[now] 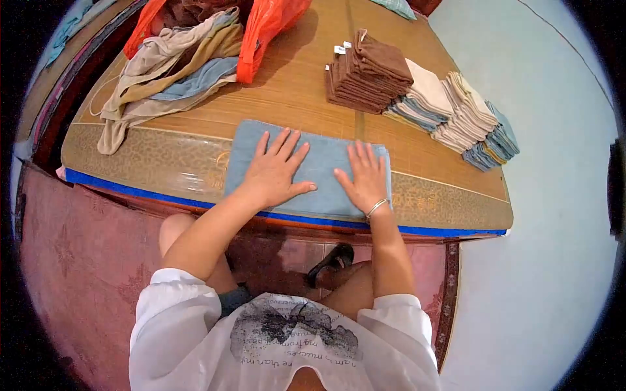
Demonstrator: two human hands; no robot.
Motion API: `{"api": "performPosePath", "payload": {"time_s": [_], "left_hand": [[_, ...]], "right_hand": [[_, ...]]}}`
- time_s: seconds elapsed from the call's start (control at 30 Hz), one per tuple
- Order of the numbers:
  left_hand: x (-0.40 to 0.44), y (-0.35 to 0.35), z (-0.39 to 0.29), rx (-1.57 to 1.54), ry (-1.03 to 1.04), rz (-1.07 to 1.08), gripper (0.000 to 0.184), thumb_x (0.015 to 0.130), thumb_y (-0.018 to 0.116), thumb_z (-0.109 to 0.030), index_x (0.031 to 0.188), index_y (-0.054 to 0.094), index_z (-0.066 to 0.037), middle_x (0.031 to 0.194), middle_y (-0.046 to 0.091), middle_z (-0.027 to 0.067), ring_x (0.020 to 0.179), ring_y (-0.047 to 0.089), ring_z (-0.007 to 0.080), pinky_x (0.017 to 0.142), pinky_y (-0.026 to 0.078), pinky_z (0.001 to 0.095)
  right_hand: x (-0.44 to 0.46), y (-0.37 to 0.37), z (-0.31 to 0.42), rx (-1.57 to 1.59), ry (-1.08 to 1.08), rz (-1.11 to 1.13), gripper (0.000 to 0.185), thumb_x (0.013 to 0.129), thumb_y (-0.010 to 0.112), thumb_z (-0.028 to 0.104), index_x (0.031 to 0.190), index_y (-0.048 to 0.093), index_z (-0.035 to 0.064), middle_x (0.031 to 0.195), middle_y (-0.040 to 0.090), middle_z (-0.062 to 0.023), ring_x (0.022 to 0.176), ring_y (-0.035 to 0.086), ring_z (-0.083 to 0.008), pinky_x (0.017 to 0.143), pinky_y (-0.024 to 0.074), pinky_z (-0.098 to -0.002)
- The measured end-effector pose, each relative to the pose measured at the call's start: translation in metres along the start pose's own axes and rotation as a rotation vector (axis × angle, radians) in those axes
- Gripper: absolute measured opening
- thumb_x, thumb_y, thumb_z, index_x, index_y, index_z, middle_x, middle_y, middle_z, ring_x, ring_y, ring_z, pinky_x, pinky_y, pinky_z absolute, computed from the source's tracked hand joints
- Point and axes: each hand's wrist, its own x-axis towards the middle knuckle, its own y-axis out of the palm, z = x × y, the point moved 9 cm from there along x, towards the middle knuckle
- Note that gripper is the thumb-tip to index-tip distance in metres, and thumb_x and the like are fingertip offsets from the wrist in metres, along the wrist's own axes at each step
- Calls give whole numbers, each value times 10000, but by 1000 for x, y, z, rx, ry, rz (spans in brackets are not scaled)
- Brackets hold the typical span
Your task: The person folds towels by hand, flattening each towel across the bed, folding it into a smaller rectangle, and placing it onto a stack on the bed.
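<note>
A blue cloth (326,189) lies flat, in a wide rectangle, along the near edge of the mat-covered surface. My left hand (277,173) rests on its left half, palm down with the fingers spread. On the right half lies my right hand (365,176), also flat with fingers apart and thumb out, a bangle on its wrist. Neither hand grips anything.
Loose beige, tan and blue cloths (176,72) spill from a red plastic bag (264,39) at the back left. Folded brown cloths (372,72) are piled at the back right, beside stacks of cream (463,117) and blue cloths (495,143). A pale wall (554,195) stands at the right.
</note>
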Motion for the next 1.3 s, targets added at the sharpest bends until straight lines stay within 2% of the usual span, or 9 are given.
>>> {"api": "performPosePath", "payload": {"time_s": [0.07,0.33,0.43,0.5,0.63,0.87,1.13,1.23,1.3], "left_hand": [[-2,-2,0,7,-1,9,819,799,445,-664,1379,367,-92,1462,266,155,1377,175,293,1102,97,505],[-16,-14,13,39,-56,8,824,782,469,-668,1377,376,-105,1460,265,160,1376,175,292,1104,80,511],[-16,-14,14,27,-62,25,833,776,472,-675,1376,379,-104,1459,264,167,1376,174,300,1104,75,513],[-16,-13,13,40,-62,6,840,768,488,-669,1378,374,-103,1460,261,167,1376,174,304,1103,71,516],[-15,-4,16,54,-62,22,858,736,545,-651,1379,376,-109,1468,240,171,1379,170,299,1098,71,523],[-16,-11,14,23,-51,51,854,737,542,-658,1375,383,-112,1467,247,166,1377,170,306,1097,72,522],[-17,-13,13,22,-30,5,841,745,538,-649,1365,392,-99,1457,258,181,1369,184,321,1093,88,531],[-16,-16,11,29,-47,34,841,742,566,-621,1370,382,-93,1462,245,184,1370,175,335,1097,84,522],[-16,-16,10,35,-37,16,837,743,557,-629,1361,394,-90,1453,262,188,1366,184,334,1094,88,529]], "right_hand": [[-4,-4,-24,-50,97,2,699,873,434,545,1382,354,73,1475,263,-117,1383,170,-287,1099,85,-523],[-13,-19,-41,-69,206,-11,706,874,437,542,1368,370,43,1470,274,-123,1383,147,-327,1093,70,-542],[-10,-27,-15,-150,168,-50,666,880,449,506,1359,385,47,1470,271,-128,1383,149,-321,1092,78,-545],[-6,-28,32,-40,-31,-132,626,887,456,467,1356,390,58,1469,270,-133,1381,160,-315,1090,98,-548],[-2,15,79,42,-183,35,618,892,443,458,1375,364,80,1476,258,-118,1380,164,-305,1099,101,-527],[5,4,24,103,10,49,647,893,422,508,1376,366,83,1482,248,-110,1385,157,-278,1114,78,-487],[-13,-15,-43,24,214,-39,679,877,436,534,1362,384,61,1465,278,-133,1376,174,-312,1098,75,-525],[-17,-21,-33,-99,203,-80,658,878,448,513,1357,392,65,1469,269,-131,1376,168,-321,1098,82,-525],[-16,-28,-2,-67,85,-132,637,882,454,489,1352,397,62,1472,261,-128,1378,159,-324,1097,87,-525]]}}
